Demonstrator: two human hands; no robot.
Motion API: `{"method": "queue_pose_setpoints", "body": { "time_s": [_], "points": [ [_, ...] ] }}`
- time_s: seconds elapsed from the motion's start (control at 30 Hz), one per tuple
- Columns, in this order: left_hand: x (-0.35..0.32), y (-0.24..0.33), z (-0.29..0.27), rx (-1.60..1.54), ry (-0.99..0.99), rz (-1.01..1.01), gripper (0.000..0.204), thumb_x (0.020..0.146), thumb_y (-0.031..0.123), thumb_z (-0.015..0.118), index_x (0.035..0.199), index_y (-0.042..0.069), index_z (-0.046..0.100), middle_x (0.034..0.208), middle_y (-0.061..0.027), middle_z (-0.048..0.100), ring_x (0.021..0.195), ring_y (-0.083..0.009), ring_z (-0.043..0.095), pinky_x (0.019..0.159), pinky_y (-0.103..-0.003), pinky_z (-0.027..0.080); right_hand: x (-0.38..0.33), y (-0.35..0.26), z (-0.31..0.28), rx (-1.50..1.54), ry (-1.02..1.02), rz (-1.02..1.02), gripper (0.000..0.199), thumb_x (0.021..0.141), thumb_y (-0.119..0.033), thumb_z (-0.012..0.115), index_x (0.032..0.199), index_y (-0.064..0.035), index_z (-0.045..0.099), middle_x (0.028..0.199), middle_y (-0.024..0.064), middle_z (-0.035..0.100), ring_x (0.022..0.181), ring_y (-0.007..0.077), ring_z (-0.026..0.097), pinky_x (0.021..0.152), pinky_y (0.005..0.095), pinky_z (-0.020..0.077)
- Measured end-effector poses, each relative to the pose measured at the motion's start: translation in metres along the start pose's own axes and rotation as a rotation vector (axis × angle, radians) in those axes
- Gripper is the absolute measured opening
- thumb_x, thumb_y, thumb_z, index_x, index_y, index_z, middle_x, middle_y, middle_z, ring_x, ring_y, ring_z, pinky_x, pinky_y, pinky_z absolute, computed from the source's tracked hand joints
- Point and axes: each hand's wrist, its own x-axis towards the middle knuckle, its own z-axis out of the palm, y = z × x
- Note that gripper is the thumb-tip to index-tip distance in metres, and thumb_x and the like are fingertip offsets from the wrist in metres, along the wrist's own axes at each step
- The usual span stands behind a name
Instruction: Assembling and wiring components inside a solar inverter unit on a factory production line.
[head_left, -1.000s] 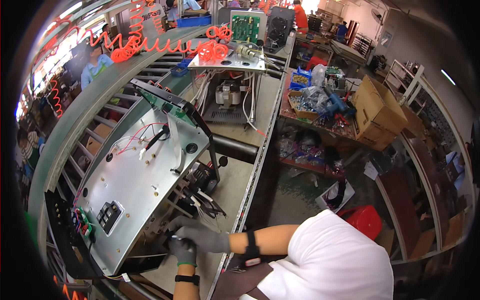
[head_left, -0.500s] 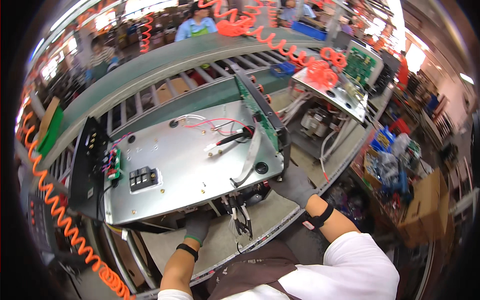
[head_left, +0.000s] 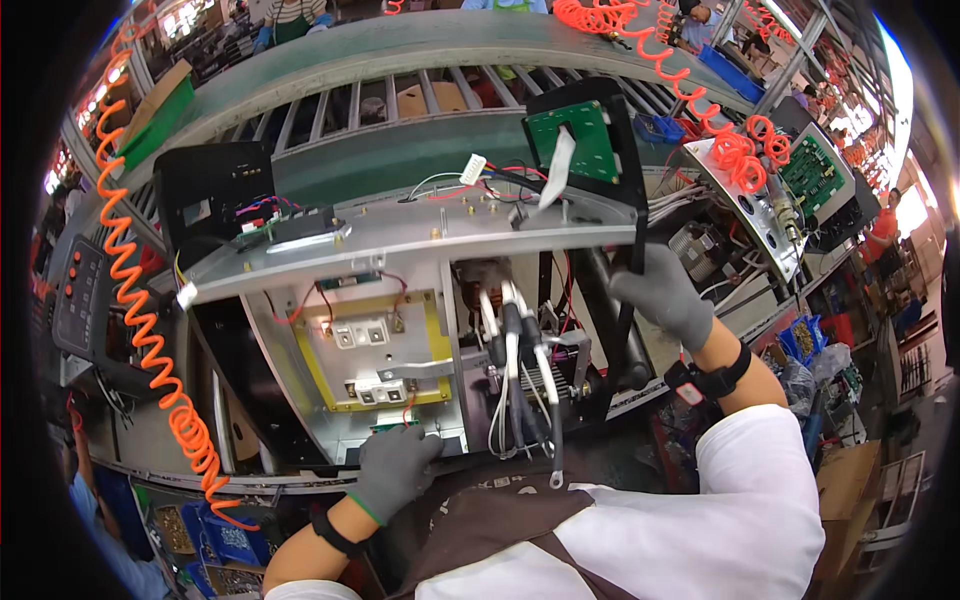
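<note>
A metal equipment chassis (head_left: 430, 240) stands tipped up in front of me, its open side with inner parts facing me. My right hand (head_left: 665, 298), in a grey glove, is closed round the black frame (head_left: 638, 230) at its right end. My left hand (head_left: 395, 472), also gloved, is closed at the lower edge, below a yellow-bordered board (head_left: 375, 350); its fingertips are partly hidden. A bundle of black and white cables (head_left: 515, 350) with ring lugs hangs from the middle. A green circuit board (head_left: 575, 140) is fixed to the panel at the upper right.
Behind the chassis runs a roller conveyor (head_left: 345, 110) below a green ledge (head_left: 440, 45). An orange coiled hose (head_left: 140, 330) hangs at the left. Another opened unit (head_left: 745, 205) stands at the right. Blue bins with small parts (head_left: 235, 540) lie at the lower left. Other people are beyond the conveyor.
The chassis has tipped from lying flat, its top plate now seen edge-on and its inside exposed. Both hands have come up with it, and my view has shifted.
</note>
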Motion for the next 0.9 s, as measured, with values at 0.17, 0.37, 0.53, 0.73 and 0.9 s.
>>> {"method": "queue_pose_setpoints", "body": {
  "time_s": [0.17, 0.37, 0.53, 0.73, 0.9],
  "points": [
    [-0.010, 0.016, -0.026, -0.047, 0.100, -0.081, 0.024, 0.058, 0.019, 0.073, 0.078, 0.015, 0.059, 0.069, -0.0044, 0.054, 0.068, -0.0255, 0.057, 0.055, -0.040, 0.043, 0.045, 0.002, 0.026, 0.049, -0.014, -0.044, 0.020, 0.073, -0.019, 0.059, 0.070, 0.0006, 0.057, 0.061, 0.0008, 0.052, 0.059, 0.0093, 0.049, 0.055, 0.0267, 0.0399],
    [0.014, -0.002, -0.056, -0.160, 0.106, -0.206, 0.018, 0.061, 0.018, 0.070, 0.073, 0.012, 0.059, 0.066, -0.0057, 0.054, 0.066, -0.0270, 0.056, 0.057, -0.040, 0.043, 0.118, 0.063, 0.067, -0.103, -0.113, 0.003, 0.022, 0.081, -0.025, 0.050, 0.080, -0.0088, 0.064, 0.069, 0.0140, 0.059, 0.070, 0.0268, 0.059, 0.067, 0.0365, 0.0461],
    [0.009, 0.004, -0.057, -0.137, 0.106, -0.172, 0.011, 0.068, 0.015, 0.064, 0.076, 0.011, 0.058, 0.070, -0.0058, 0.055, 0.066, -0.0250, 0.058, 0.057, -0.039, 0.046, 0.102, 0.009, 0.033, -0.436, -0.255, 0.097, 0.059, 0.080, -0.054, 0.058, 0.095, 0.0031, 0.059, 0.091, 0.0185, 0.061, 0.090, 0.0268, 0.059, 0.084, 0.0360, 0.0445],
    [0.028, -0.046, -0.083, -0.364, 0.346, -0.253, 0.022, 0.074, 0.022, 0.069, 0.090, 0.008, 0.065, 0.082, -0.0111, 0.062, 0.073, -0.0233, 0.063, 0.065, -0.033, 0.050, 0.052, -0.072, 0.012, 0.347, -0.048, -0.317, 0.029, 0.085, -0.010, 0.044, 0.110, 0.0005, 0.054, 0.093, 0.0062, 0.056, 0.075, 0.0100, 0.056, 0.072, 0.0252, 0.0464],
    [0.056, -0.094, -0.093, -0.259, 0.102, -0.326, 0.026, 0.075, 0.028, 0.066, 0.093, 0.009, 0.066, 0.090, -0.0119, 0.065, 0.079, -0.0282, 0.063, 0.071, -0.037, 0.050, -0.040, -0.169, 0.115, 0.067, -0.323, -0.709, 0.034, 0.081, 0.000, 0.056, 0.115, -0.0018, 0.051, 0.096, 0.0124, 0.060, 0.080, 0.0179, 0.063, 0.069, 0.0284, 0.0500]
  ]
}}
